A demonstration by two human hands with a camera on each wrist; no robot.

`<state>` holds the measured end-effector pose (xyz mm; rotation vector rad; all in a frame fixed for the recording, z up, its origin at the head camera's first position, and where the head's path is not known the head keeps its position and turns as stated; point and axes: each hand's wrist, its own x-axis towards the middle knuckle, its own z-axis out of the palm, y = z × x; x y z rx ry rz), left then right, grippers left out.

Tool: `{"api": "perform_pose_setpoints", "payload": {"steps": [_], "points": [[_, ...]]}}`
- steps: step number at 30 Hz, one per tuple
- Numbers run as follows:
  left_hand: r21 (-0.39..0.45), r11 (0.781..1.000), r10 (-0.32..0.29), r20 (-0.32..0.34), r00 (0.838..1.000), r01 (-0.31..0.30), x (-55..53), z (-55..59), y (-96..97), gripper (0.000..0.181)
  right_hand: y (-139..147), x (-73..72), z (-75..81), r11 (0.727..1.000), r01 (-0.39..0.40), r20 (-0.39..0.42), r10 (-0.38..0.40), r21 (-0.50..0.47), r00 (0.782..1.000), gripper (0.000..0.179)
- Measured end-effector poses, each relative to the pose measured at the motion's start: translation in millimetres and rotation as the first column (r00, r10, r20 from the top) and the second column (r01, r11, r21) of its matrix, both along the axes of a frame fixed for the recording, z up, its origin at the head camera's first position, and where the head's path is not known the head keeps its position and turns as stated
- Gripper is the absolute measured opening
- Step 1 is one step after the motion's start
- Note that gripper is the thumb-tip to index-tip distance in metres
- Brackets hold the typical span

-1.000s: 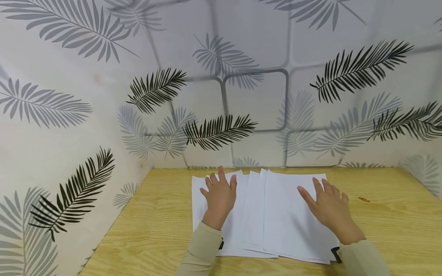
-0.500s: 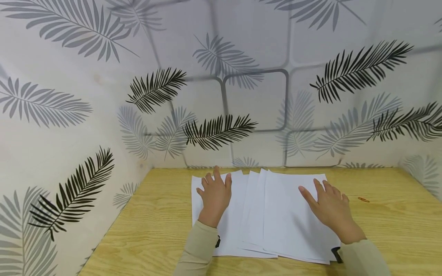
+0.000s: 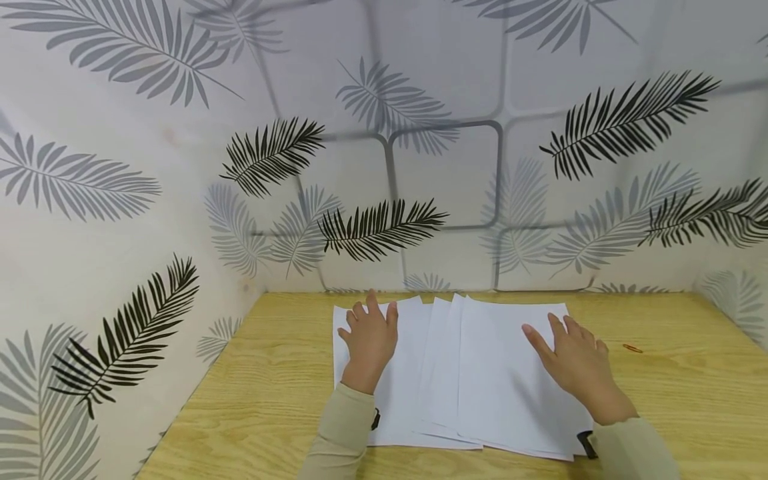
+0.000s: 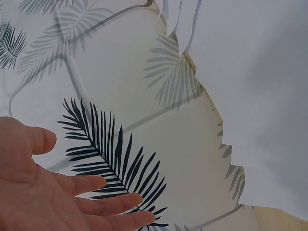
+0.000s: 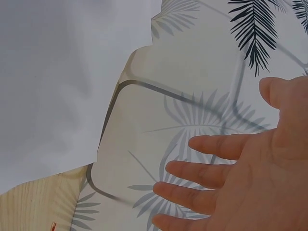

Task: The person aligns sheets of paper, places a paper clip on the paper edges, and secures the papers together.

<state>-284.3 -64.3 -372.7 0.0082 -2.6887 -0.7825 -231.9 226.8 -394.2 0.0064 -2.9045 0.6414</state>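
Several white paper sheets [image 3: 498, 373] lie fanned and overlapping on the wooden table. Over the left part of the sheets hovers my left hand [image 3: 370, 343], its fingers spread and holding nothing. My right hand [image 3: 579, 363] is above the right edge of the paper, fingers extended, with its shadow falling on the top sheet. In the left wrist view the left hand [image 4: 62, 192] shows an empty palm, apart from the paper [image 4: 260, 96]. The right wrist view likewise shows the right hand [image 5: 231, 178] with straight fingers, apart from the sheets [image 5: 53, 96].
A small orange-red paper clip [image 3: 633, 348] lies on the wooden table [image 3: 252, 387] to the right of the right hand. Behind the table's far edge rises a wall [image 3: 444, 187] covered with a leaf pattern; another wall [image 3: 96, 247] stands at the left.
My left hand has drifted slightly left and toward me over the paper. The right hand has shifted a little to the right. The sheets and the paper clip have stayed in place.
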Motion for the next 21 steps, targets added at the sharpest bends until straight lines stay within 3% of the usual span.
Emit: {"api": "perform_pose_setpoints", "payload": {"steps": [9,21], "points": [[0.014,0.999,0.029,-0.006,1.000,-0.029,-3.9,-1.7,-4.5,0.056,3.0,-1.8,-2.7,1.000,0.007,0.000,-0.007,0.010,1.000,0.084],[0.044,0.999,0.023,0.026,0.999,-0.024,-7.0,-0.9,-14.0,0.057,3.2,-0.1,-0.8,1.000,0.014,-0.014,-0.013,0.011,1.000,0.082]]}}
